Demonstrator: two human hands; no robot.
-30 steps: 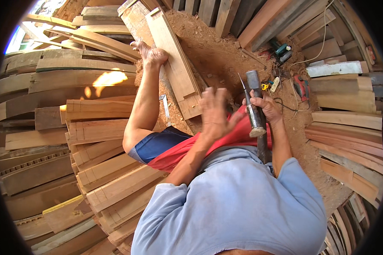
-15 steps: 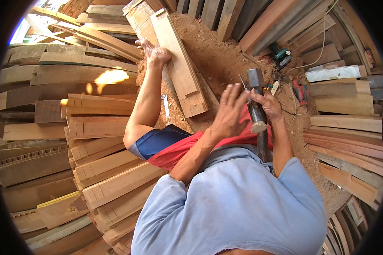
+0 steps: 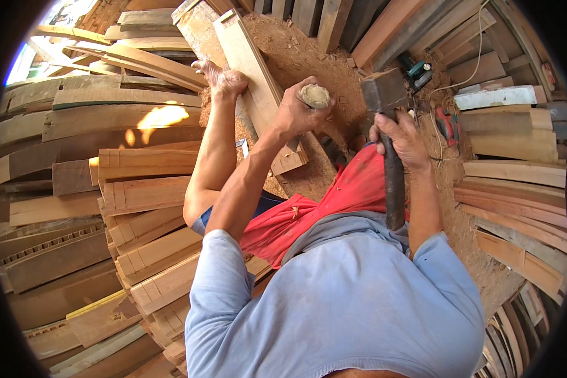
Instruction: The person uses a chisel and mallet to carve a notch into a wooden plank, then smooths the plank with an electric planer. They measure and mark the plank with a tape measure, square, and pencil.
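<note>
Chisel point(image 3: 315, 96): upper centre of the frame, in the left hand point(image 3: 295, 116); seen nearly end-on, worn pale handle end facing up, blade hidden.
Left-hand grip: fingers wrapped round the chisel handle, in front of the lower part of the plank point(image 3: 258, 94); whether the blade touches wood cannot be told.
Hammer point(image 3: 384, 93): right of centre; dark block-shaped head at top, dark handle running toward the lower edge.
Right-hand grip: right hand point(image 3: 402, 140) gripping the hammer handle just below the head.
Plank support: upper centre, slanting, over a wider board point(image 3: 192, 22); bare foot point(image 3: 223, 80) against the left side.
Strike fault: an off-centre blow could land on the left hand. Probable cause: small handle end, or poor control from a hold so near the hammer head.
Blade fault: the chisel could skid toward the foot. Probable cause: tilted handle or badly seated edge.
Plank fault: the wood could shift under a blow. Probable cause: foot pressure easing, or shavings point(image 3: 280, 41) beneath.
Clutter fault: the metal square point(image 3: 242, 145), just left of the plank, could be knocked. Probable cause: a leg or plank movement.
</note>
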